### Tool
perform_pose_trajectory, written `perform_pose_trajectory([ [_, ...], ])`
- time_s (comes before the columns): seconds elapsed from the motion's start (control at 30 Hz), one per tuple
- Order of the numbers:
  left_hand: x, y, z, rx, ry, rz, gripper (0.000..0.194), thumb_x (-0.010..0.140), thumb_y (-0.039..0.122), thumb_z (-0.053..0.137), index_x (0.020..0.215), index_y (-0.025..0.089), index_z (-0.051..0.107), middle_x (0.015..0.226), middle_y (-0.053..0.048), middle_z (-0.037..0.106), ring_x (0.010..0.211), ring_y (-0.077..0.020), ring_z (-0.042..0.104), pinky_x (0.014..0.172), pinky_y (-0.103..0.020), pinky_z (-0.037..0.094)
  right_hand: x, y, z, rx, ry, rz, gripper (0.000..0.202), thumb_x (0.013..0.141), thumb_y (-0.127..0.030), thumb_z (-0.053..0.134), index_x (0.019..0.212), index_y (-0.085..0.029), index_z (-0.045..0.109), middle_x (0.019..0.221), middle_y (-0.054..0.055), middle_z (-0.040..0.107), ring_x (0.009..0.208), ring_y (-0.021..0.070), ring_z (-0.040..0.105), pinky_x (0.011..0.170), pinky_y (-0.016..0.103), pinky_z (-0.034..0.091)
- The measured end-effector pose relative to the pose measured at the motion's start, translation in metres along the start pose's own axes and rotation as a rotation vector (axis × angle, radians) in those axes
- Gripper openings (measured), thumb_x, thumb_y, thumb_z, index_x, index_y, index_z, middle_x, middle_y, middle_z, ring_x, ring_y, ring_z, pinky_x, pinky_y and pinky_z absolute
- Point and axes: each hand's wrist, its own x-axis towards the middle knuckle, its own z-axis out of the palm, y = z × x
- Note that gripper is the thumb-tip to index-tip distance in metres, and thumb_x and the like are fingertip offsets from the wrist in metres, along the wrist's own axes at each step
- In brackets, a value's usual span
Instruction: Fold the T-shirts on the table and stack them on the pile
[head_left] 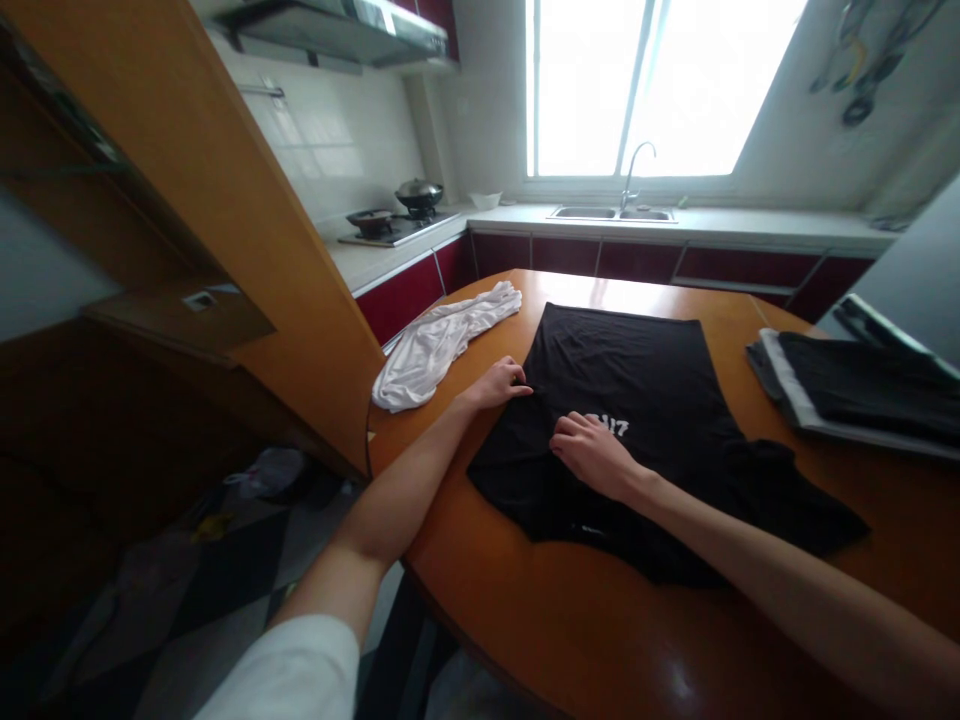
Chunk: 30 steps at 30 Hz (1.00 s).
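A black T-shirt point(637, 370) lies spread over the wooden table, with white lettering on its chest and its hem toward the window. At the shirt's left edge, my left hand point(501, 384) pinches the fabric between thumb and fingers. My right hand point(596, 458) rests over the chest beside the lettering, its fingers curled down and closed on the cloth; the fingertips are partly hidden. One sleeve stretches out to the right, slightly bunched near the shoulder. Left of the shirt lies a crumpled white garment point(435, 350), which neither hand touches.
The round-edged wooden table point(600, 640) carries a stack of folded dark and light clothes point(862, 385) at right. A wooden cabinet panel point(247, 230) stands close on the left. Beyond are a counter with a sink point(585, 213) and a stove holding pans point(418, 194).
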Motion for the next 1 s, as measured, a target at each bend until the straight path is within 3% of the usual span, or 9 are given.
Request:
perform_pose_trajectory([
  [0.3,0.002,-0.003,0.001,0.007,-0.022,0.026,0.029,0.078,0.046,0.079,0.079,0.018,0.072,0.093,-0.005,0.058,0.087,-0.0194,0.06,0.086,-0.031,0.05,0.004,0.015,-0.037,-0.164,0.024,-0.081,0.019,0.095,-0.01,0.052,0.106,-0.019,0.064,0.112,0.01,0.065,0.105,0.025,0.053,0.092,0.037,0.037],
  [0.47,0.002,-0.004,-0.007,0.005,-0.032,0.053,0.03,0.091,0.045,0.063,0.084,0.017,0.072,0.093,-0.006,0.062,0.087,-0.0199,0.061,0.085,-0.032,0.05,-0.004,0.021,-0.019,-0.066,-0.063,-0.127,0.017,0.1,-0.018,0.05,0.1,-0.02,0.066,0.105,0.009,0.067,0.101,0.0231,0.057,0.091,0.037,0.04],
  [0.57,0.0,-0.009,-0.017,-0.052,0.01,0.064,0.032,0.097,0.04,0.052,0.095,0.016,0.073,0.094,-0.007,0.066,0.089,-0.0196,0.062,0.086,-0.031,0.049,-0.008,0.019,-0.007,0.02,0.026,-0.038,0.024,0.104,-0.029,0.045,0.106,-0.02,0.068,0.109,0.01,0.068,0.101,0.0227,0.06,0.092,0.038,0.043],
  [0.67,-0.002,-0.013,-0.022,-0.097,0.014,0.052,0.034,0.092,0.047,0.058,0.099,0.017,0.074,0.098,-0.007,0.068,0.086,-0.0182,0.063,0.082,-0.029,0.05,-0.011,0.018,0.003,0.103,0.118,0.039,0.032,0.105,-0.034,0.045,0.126,-0.02,0.065,0.128,0.012,0.066,0.119,0.0248,0.058,0.1,0.041,0.045],
  [0.77,-0.003,-0.012,-0.02,-0.105,-0.011,0.026,0.036,0.086,0.051,0.066,0.094,0.018,0.075,0.096,-0.006,0.066,0.08,-0.0165,0.061,0.079,-0.028,0.051,-0.014,0.019,0.012,0.164,0.082,0.027,0.041,0.104,-0.038,0.047,0.14,-0.023,0.057,0.145,0.011,0.057,0.137,0.0274,0.049,0.111,0.049,0.04],
  [1.0,0.0,-0.01,-0.011,-0.004,0.007,-0.037,0.018,0.081,0.034,0.072,0.083,0.017,0.072,0.091,-0.007,0.065,0.083,-0.0185,0.062,0.084,-0.032,0.053,-0.017,0.02,0.018,0.251,0.051,0.081,0.047,0.105,-0.043,0.042,0.146,-0.023,0.052,0.154,0.01,0.049,0.147,0.0268,0.038,0.12,0.055,0.03],
])
